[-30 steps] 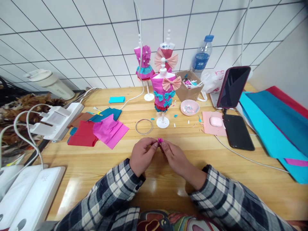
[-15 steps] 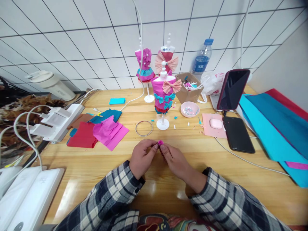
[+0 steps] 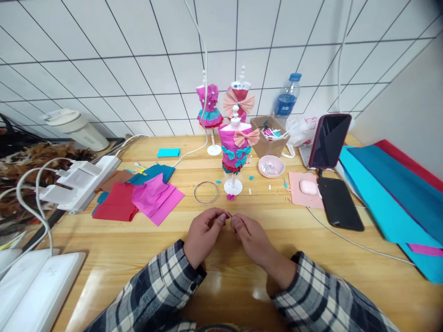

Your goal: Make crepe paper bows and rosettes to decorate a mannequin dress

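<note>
My left hand [image 3: 204, 235] and my right hand [image 3: 251, 237] meet tip to tip over the table, both pinched closed. A tiny, thin piece shows between the fingertips, with a speck of pink by the left thumb; I cannot make out what it is. Just beyond them a small magenta crepe-paper tuft [image 3: 230, 197] lies by the round foot of a small white dress form [image 3: 234, 186]. That form wears a magenta paper dress [image 3: 230, 138] with teal bows and a peach bow [image 3: 246, 137]. Left of its foot is a thin metal ring [image 3: 206, 192].
Folded crepe paper [image 3: 159, 198] in several colours lies left, by a power strip [image 3: 81, 184]. Behind stand two more dressed forms [image 3: 209, 108], a cardboard box [image 3: 270, 143] and a water bottle [image 3: 287, 99]. At right are a pink bowl [image 3: 272, 173], phones [image 3: 341, 203] and paper sheets [image 3: 398, 198].
The magenta tuft, earlier between my fingertips, now lies on the table beyond them. My hands stay pinched together. The whole view has shifted slightly upward.
</note>
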A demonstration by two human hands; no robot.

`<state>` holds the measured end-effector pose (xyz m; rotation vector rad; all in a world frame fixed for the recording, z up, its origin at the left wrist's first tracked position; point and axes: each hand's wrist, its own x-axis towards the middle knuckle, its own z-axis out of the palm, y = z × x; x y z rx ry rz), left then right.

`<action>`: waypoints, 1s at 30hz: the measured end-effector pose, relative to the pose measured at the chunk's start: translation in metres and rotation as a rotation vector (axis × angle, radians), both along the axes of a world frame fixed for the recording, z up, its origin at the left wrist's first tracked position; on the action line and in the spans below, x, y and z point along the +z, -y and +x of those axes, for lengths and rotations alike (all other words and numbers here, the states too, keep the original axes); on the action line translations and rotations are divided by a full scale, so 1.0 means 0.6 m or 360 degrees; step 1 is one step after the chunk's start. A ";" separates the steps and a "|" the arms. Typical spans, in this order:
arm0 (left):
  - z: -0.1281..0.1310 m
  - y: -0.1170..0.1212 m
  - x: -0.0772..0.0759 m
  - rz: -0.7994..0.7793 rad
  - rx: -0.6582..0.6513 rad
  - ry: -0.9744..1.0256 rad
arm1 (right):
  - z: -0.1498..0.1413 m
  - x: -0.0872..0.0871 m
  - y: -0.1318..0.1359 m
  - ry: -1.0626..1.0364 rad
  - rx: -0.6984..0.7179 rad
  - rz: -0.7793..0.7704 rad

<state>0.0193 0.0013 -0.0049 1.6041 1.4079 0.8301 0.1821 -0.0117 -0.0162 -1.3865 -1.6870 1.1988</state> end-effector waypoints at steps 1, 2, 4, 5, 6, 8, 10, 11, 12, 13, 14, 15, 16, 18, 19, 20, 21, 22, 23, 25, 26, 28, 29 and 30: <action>0.000 -0.001 0.001 0.0002 0.0017 0.0019 | 0.008 0.004 -0.005 0.0063 -0.0040 0.0038; 0.001 -0.002 0.001 -0.0001 0.0030 0.0033 | 0.017 0.008 -0.011 0.0173 -0.0077 0.0083; 0.002 -0.004 0.003 -0.0002 0.0043 0.0039 | 0.038 0.016 -0.023 0.0506 -0.0070 0.0137; 0.002 -0.005 0.003 0.0006 0.0045 0.0037 | 0.048 0.019 -0.028 0.0674 -0.0051 0.0150; 0.002 -0.005 0.003 0.0014 0.0044 0.0035 | 0.056 0.020 -0.032 0.0814 -0.0039 0.0166; 0.002 -0.004 0.003 0.0037 0.0045 0.0043 | 0.065 0.020 -0.037 0.0995 -0.0084 0.0270; 0.002 -0.002 0.002 0.0051 0.0038 0.0071 | 0.067 0.020 -0.037 0.1026 -0.0197 0.0474; 0.002 -0.001 0.002 0.0051 0.0026 0.0088 | 0.066 0.022 -0.035 0.0976 -0.0242 0.0575; 0.002 0.000 0.002 0.0049 0.0009 0.0105 | 0.063 0.024 -0.034 0.0879 -0.0247 0.0636; 0.002 0.001 0.002 0.0047 -0.0010 0.0125 | 0.060 0.028 -0.031 0.0746 -0.0212 0.0638; 0.003 0.003 0.002 0.0042 -0.0034 0.0150 | 0.057 0.032 -0.029 0.0599 -0.0145 0.0587; 0.004 0.004 0.002 0.0034 -0.0060 0.0176 | 0.054 0.036 -0.028 0.0463 -0.0068 0.0504; 0.004 0.005 0.002 0.0026 -0.0085 0.0203 | 0.051 0.040 -0.026 0.0355 -0.0005 0.0415; 0.006 0.007 0.002 0.0014 -0.0131 0.0249 | 0.046 0.043 -0.025 0.0244 0.0061 0.0277; 0.006 0.007 0.002 0.0008 -0.0146 0.0267 | 0.044 0.043 -0.025 0.0221 0.0063 0.0233; 0.006 0.007 0.002 0.0000 -0.0155 0.0288 | 0.043 0.041 -0.025 0.0199 0.0056 0.0186; 0.007 0.008 0.003 -0.0013 -0.0151 0.0322 | 0.042 0.038 -0.025 0.0167 0.0034 0.0126; 0.008 0.007 0.003 -0.0037 -0.0133 0.0372 | 0.041 0.034 -0.025 0.0111 0.0004 0.0052; 0.008 0.007 0.004 -0.0079 -0.0105 0.0435 | 0.039 0.030 -0.025 0.0029 -0.0038 -0.0026; 0.011 0.006 0.004 -0.0228 -0.0077 0.0569 | 0.035 0.020 -0.025 -0.0167 -0.0140 -0.0156; 0.013 0.005 0.004 -0.0310 -0.0077 0.0622 | 0.033 0.016 -0.024 -0.0246 -0.0186 -0.0194; 0.016 0.003 0.003 -0.0414 -0.0070 0.0663 | 0.027 0.011 -0.022 -0.0324 -0.0238 -0.0217; 0.018 0.003 0.003 -0.0424 -0.0050 0.0656 | 0.025 0.010 -0.021 -0.0323 -0.0247 -0.0213; 0.018 0.002 0.002 -0.0409 -0.0016 0.0635 | 0.023 0.009 -0.020 -0.0308 -0.0247 -0.0202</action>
